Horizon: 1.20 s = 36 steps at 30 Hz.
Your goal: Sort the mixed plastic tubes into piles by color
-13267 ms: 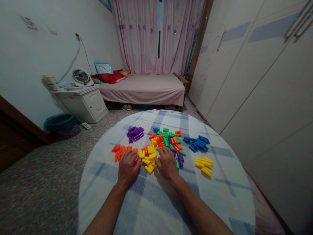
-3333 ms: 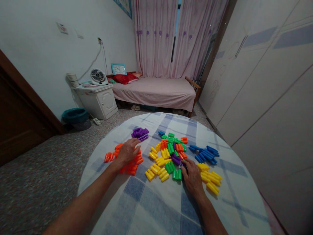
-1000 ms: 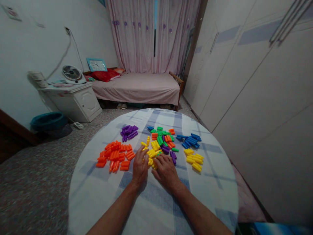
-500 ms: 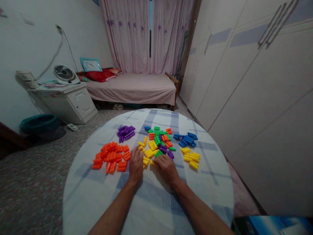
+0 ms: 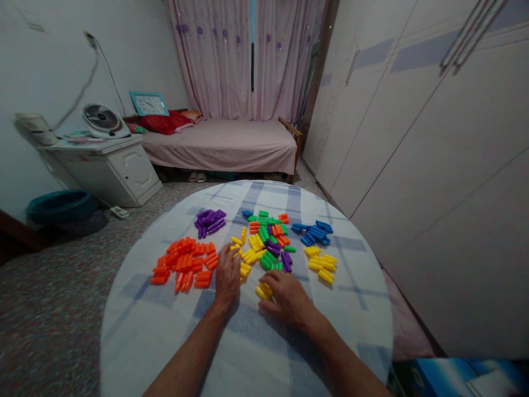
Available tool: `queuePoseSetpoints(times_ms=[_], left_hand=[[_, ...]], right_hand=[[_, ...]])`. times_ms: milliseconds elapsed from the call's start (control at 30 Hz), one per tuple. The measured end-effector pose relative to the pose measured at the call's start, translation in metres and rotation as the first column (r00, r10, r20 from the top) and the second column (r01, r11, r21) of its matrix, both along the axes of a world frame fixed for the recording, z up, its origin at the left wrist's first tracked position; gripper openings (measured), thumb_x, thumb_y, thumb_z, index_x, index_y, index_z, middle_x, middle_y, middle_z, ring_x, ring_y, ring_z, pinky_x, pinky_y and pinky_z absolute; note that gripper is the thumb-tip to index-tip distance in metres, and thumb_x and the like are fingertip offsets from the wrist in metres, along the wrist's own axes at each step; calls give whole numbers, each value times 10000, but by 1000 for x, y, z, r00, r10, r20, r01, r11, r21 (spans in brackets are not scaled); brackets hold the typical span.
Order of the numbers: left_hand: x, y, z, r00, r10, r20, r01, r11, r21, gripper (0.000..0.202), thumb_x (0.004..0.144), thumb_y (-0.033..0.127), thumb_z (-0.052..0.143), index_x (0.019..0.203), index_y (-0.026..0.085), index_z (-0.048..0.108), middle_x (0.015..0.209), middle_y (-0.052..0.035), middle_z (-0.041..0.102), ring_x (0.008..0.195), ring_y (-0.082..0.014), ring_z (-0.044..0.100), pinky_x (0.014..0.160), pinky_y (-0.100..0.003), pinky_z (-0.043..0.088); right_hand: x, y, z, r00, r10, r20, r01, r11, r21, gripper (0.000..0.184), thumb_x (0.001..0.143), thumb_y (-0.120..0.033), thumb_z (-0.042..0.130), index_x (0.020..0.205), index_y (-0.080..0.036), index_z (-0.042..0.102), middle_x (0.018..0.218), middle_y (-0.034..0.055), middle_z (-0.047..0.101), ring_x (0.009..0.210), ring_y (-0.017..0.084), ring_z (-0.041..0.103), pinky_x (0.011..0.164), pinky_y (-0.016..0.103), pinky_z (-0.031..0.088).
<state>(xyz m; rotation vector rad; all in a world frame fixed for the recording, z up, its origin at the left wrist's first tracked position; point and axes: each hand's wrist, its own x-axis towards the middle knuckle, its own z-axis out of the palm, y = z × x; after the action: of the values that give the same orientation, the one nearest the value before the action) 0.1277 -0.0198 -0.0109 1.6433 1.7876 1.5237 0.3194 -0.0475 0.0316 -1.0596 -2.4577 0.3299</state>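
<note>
My left hand [image 5: 227,275] rests on the table with its fingers stretched out, between the orange plastic pieces [image 5: 184,263] and the loose yellow pieces [image 5: 252,256]; its fingertips touch a few yellow ones. My right hand [image 5: 287,295] has thumb and fingers curled around a small cluster of yellow plastic pieces [image 5: 263,291], low over the cloth. Ahead of it lies a mixed heap with green pieces [image 5: 264,235], orange and purple ones. All are short, peg-like sticks, several joined side by side. The palm side of both hands is hidden.
Purple pieces [image 5: 210,222] lie at the far left, blue pieces [image 5: 314,234] and a yellow group [image 5: 321,264] at the right. A checked cloth covers the round table [image 5: 248,353]. Beyond stand a bed [image 5: 231,143], a cabinet with a fan [image 5: 105,120], and wardrobes [image 5: 413,165].
My right hand has drawn back toward me from the mixed heap, bringing a cluster of yellow pieces. My left hand stays by the yellow pieces. The view has shifted slightly.
</note>
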Motion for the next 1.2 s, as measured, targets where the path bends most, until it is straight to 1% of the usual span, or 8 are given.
queuePoseSetpoints(times_ms=[200,300,433,533,733,900,1067,1200], left_hand=[[-2,1,-5,1000,14,-5,-14,1000,-20,346,914,345,335,1045,175,606,1297,-106,467,1248,-223,438,1099,-424,322],[-3,3,-9,1000,17,-8,-17,1000,-12,344,909,342,342,1034,169,611,1288,-112,472,1245,-226,442,1101,-425,321],[-3,5,-10,1000,12,-8,-12,1000,-13,341,902,343,355,1029,165,616,1287,-117,474,1247,-229,441,1107,-428,314],[-3,5,-10,1000,13,7,-13,1000,-4,330,900,347,361,1017,182,622,1279,-103,484,1237,-225,451,1104,-426,321],[-1,3,-6,999,19,44,-18,1000,-16,299,886,340,397,996,191,631,1292,-94,482,1240,-225,450,1101,-412,325],[-1,3,-6,995,25,100,-24,1000,-15,300,889,339,390,1011,198,625,1295,-83,484,1250,-213,438,1110,-405,308],[-4,3,-5,984,81,157,-76,996,-38,337,913,354,346,1049,186,605,1276,-96,500,1238,-203,446,1105,-403,307],[-5,2,-4,982,76,173,-73,997,-27,362,925,375,324,1060,190,604,1273,-92,509,1246,-192,441,1113,-388,292]], right_hand=[[-9,1,-8,997,15,-79,-13,1000,21,304,825,-105,485,1089,-222,584,1025,48,646,934,159,594,804,264,465],[19,21,1,946,-196,-257,230,967,109,310,861,-163,446,1143,-217,564,1078,68,638,1015,191,567,882,320,444],[81,57,2,695,-639,-330,707,692,149,337,849,-236,408,1132,-161,575,1036,120,640,954,247,564,853,397,437],[114,70,-11,563,-792,-235,825,555,107,346,834,-240,386,1094,-150,596,1027,131,636,937,245,557,828,379,424],[118,66,-31,616,-786,-41,785,618,-52,375,879,-404,360,1042,-190,621,1080,102,634,981,255,549,829,397,392],[96,60,-12,671,-726,-151,742,657,133,305,869,-348,423,1042,-179,609,1068,112,624,1035,273,519,878,434,376],[31,39,0,912,-320,-257,357,927,113,239,878,-228,459,1079,-187,582,1089,91,610,1049,213,530,927,372,412],[-27,19,-8,984,-74,-161,86,994,66,276,848,-189,519,1119,-213,560,1137,87,590,1055,210,536,899,370,445]])
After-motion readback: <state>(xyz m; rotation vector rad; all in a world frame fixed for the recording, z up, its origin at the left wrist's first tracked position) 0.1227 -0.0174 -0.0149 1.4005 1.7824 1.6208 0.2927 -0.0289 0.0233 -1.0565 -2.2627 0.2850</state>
